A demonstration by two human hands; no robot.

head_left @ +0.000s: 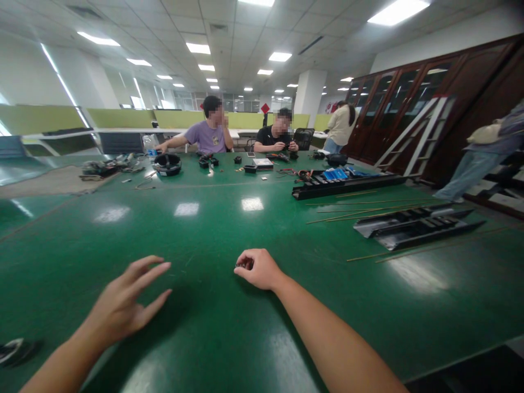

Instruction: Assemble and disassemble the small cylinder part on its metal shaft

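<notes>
My left hand (125,297) hovers over the green tabletop (196,234) with its fingers and thumb apart, holding nothing. Right of it, near the middle of the table, my right hand (260,268) is curled around a small dark object (244,264). Most of that object is hidden by the fingers, so I cannot make out its kind. The hand rests on or just above the tabletop. At the lower left edge lies a dark thing with a pale rim (11,349), cut off by the frame.
Black metal channels (421,226) and thin rods (360,213) lie at the right. Across the table two people (208,134) sit behind a black helmet (167,164), small black boxes (250,169) and a white box (262,163). A stepladder (428,134) stands by the cabinets.
</notes>
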